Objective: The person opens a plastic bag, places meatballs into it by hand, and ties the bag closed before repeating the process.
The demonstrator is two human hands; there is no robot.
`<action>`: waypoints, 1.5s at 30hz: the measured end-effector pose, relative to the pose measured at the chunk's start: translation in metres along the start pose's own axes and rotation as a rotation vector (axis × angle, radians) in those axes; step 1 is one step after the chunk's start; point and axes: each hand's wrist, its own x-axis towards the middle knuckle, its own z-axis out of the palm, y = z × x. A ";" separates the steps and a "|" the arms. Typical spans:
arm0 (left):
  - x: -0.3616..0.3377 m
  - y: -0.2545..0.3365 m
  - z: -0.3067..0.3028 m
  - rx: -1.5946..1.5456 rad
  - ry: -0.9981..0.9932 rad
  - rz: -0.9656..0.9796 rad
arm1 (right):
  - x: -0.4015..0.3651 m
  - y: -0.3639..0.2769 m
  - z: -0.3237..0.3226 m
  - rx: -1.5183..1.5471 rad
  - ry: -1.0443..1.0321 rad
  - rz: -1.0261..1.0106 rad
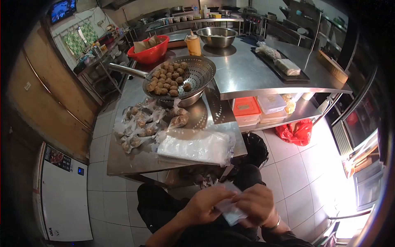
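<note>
While left hand [205,203] and right hand [257,203] pinch a small clear plastic bag [230,213], filled clear bags [142,123] lie at eleven o'clock, round brown balls [168,78] wait at twelve.

The steel tabletop [247,74] was busy! The colander [181,76] of fried balls sat on a bowl. Just in front of the colander lay filled little bags [142,123], and further out from it a stack of clear bags [195,147]. Behind the colander stood a red bowl [150,51], a yellow bottle [193,44] and a steel bowl [217,37].
</note>
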 end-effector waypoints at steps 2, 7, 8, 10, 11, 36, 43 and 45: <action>-0.016 -0.001 -0.001 -0.055 -0.036 -0.121 | -0.005 0.005 0.003 0.172 0.268 0.249; -0.051 -0.010 -0.007 -0.710 0.374 -0.504 | -0.001 0.009 0.018 0.163 0.371 0.856; -0.058 -0.008 -0.010 -0.707 0.380 -0.504 | 0.001 0.010 0.022 0.117 0.306 0.874; -0.069 -0.002 -0.018 -0.791 0.537 -0.710 | 0.009 0.007 0.030 0.068 0.240 0.883; -0.077 -0.002 -0.020 -0.791 0.540 -0.704 | 0.015 0.002 0.038 -0.207 0.294 0.654; -0.111 0.028 -0.031 0.277 0.340 -0.558 | 0.029 -0.015 0.127 0.073 -0.539 0.154; -0.134 0.022 -0.045 0.142 0.522 -0.656 | 0.142 0.015 0.044 0.200 -0.650 0.059; -0.139 0.024 -0.048 0.076 0.529 -0.704 | 0.189 0.052 0.027 -0.012 -0.343 0.155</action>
